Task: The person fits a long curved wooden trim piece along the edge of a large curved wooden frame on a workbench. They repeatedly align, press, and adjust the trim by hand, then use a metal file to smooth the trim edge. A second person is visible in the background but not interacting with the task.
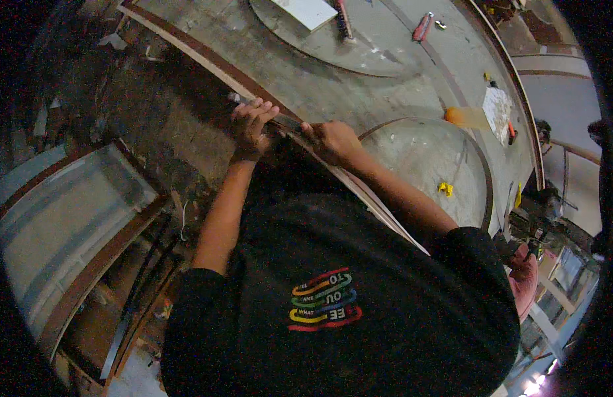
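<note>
Both of my hands meet at the near edge of a large grey worktable (280, 76). A short, dark, narrow strip (288, 123) runs between them, lying along that edge; its material is too blurred to tell. My left hand (255, 129) curls its fingers over the strip's left end, just off the table. Something small and pale shows past the fingertips. Closed on the strip's right end, my right hand (334, 141) rests its knuckles over the tabletop, the forearm crossing the table's corner. The parts of the strip inside my fingers are hidden.
On the table lie a white board (309, 12), a dark-handled tool (345, 23), a red utility knife (423, 28), a crumpled yellow scrap (445, 189) and a white sheet (497, 114). A framed panel (88, 198) stands at left. Another person's pink sleeve (523, 281) shows at right.
</note>
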`<action>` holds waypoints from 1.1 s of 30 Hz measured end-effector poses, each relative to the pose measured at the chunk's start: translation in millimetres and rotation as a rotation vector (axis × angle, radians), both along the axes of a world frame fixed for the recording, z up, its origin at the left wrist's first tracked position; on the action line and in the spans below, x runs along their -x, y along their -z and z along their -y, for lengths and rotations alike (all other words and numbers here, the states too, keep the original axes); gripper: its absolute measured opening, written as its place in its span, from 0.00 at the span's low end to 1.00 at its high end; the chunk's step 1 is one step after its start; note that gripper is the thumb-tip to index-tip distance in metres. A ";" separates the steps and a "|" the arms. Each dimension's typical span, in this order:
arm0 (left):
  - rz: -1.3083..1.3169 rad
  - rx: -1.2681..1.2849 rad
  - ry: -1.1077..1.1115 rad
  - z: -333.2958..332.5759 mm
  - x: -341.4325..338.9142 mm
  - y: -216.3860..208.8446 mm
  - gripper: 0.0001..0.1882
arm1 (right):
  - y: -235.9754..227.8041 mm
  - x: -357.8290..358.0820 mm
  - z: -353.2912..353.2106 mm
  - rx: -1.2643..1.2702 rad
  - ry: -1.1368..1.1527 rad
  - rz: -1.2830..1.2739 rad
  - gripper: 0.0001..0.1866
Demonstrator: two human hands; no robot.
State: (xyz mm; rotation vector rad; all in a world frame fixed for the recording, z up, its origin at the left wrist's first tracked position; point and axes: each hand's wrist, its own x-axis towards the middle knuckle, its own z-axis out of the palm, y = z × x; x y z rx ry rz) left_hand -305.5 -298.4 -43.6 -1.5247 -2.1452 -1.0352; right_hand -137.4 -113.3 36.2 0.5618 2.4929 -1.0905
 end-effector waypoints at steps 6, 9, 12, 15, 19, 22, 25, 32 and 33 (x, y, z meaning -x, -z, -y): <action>-0.012 0.208 0.069 4.1 -10.4 -35.7 0.31 | 6.2 -12.4 -10.1 0.008 -0.012 -0.074 0.29; 0.010 0.294 0.119 11.1 -28.9 -56.6 0.36 | 5.7 -34.9 -11.9 -0.026 -0.045 -0.074 0.25; 0.041 0.336 0.168 4.8 -47.3 -61.7 0.37 | 4.4 -60.4 -9.9 -0.245 -0.037 -0.145 0.22; 0.074 0.321 0.190 -3.2 -56.3 -57.2 0.36 | 2.5 -80.6 6.5 -0.532 0.035 -0.225 0.21; 0.077 0.313 0.182 -5.4 -56.4 -50.7 0.34 | -2.0 -86.6 34.3 -0.702 0.217 -0.261 0.20; 0.094 0.268 0.187 -5.1 -56.5 -47.7 0.31 | -4.0 -82.5 41.2 -0.643 0.300 -0.232 0.20; 0.078 0.200 0.192 -6.6 -57.2 -44.8 0.28 | -0.9 -78.8 33.9 -0.437 0.301 -0.118 0.20; 0.028 0.241 0.195 -7.1 -54.2 -44.9 0.27 | 24.6 -77.9 4.3 -0.327 0.150 -0.286 0.17; 0.040 0.247 0.200 -6.6 -54.1 -45.9 0.28 | 29.1 -77.1 0.7 -0.337 0.131 -0.326 0.16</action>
